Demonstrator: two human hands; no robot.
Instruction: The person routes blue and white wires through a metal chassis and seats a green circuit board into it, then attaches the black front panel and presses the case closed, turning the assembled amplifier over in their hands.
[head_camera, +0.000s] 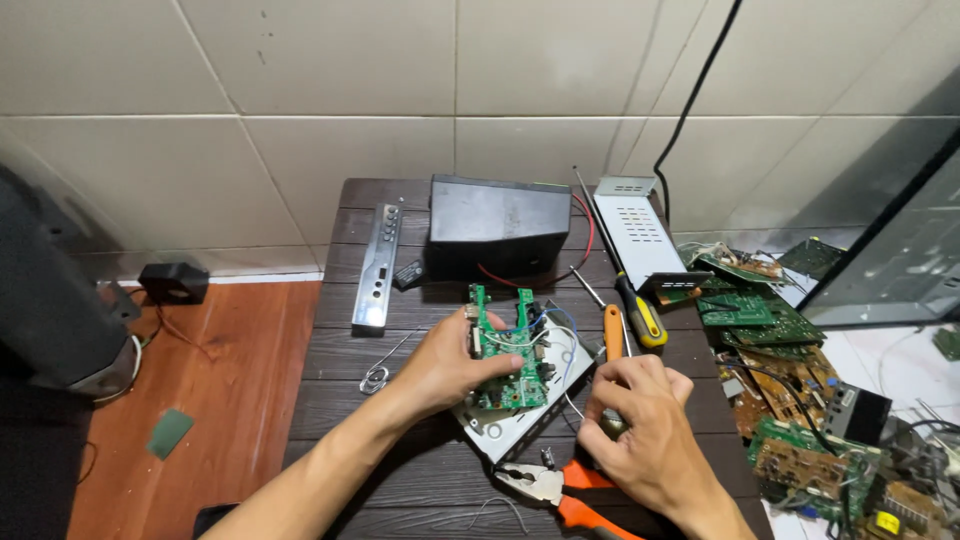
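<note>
On a dark slatted worktop (400, 455), our left hand (450, 365) grips a green circuit board (507, 345) by its edge above a grey metal chassis (520, 420). Our right hand (640, 420) is clenched beside it (on what, we cannot tell), near orange-handled pliers (570, 495). Light, stiff and fragile, the board looks best held by its edges.

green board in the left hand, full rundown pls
The green circuit board is a small, roughly rectangular printed board, forked into two prongs at its far end. It carries small dark components and white and blue wires that loop off its right side. It looks like rigid laminate. It is tilted up over a pale metal chassis tray on the dark slatted table. The left hand grips its left edge, thumb across the face. The right hand is beside it, not touching the board.
</note>
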